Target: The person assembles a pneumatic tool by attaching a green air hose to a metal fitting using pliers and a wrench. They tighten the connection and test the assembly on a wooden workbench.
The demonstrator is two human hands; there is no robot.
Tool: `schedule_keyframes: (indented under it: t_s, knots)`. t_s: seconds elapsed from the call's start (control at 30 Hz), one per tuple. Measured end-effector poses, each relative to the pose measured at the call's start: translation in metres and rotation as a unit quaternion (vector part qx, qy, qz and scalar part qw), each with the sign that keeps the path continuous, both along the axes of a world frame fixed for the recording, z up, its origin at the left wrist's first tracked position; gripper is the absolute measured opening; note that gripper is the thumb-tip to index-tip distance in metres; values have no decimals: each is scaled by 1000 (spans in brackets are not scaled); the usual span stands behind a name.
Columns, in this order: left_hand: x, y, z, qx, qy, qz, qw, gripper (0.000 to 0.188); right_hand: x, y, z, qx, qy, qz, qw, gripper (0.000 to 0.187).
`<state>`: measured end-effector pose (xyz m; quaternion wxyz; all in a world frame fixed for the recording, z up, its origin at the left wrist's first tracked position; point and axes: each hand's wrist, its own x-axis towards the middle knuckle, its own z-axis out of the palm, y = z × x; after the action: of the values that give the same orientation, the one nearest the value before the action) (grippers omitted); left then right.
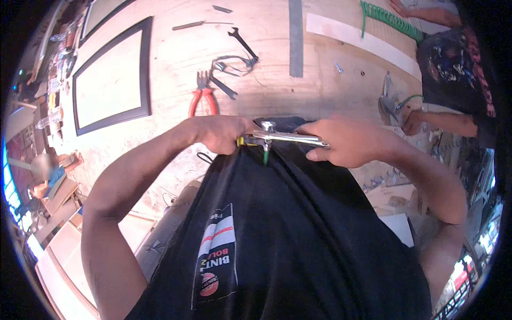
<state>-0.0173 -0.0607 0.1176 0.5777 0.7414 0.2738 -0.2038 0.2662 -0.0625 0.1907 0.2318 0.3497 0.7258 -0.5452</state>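
Observation:
In front of my black shirt, both hands are raised close together over the near edge of the workbench. My right hand is closed round the long shiny arm of a silver metal tool. That tool has a round knob on top and a green tip below; its exact kind is unclear. My left hand is closed at the tool's other end, by a small yellow and black piece that I cannot identify. Beyond my left hand lie red-handled pliers and black open-end wrenches.
The wooden workbench carries a black-edged panel, a thin pointed tool, a grey strip and a white strip. A green coiled hose runs far right, where another person's hand is beside a metal tool.

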Motion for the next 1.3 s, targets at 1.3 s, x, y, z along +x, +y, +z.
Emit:
schedule_keyframes:
  t_s: [1.3]
  knots:
    - [-4, 16, -5, -92, -36, 9, 995, 27, 1, -3, -105, -49, 232, -47, 970, 55]
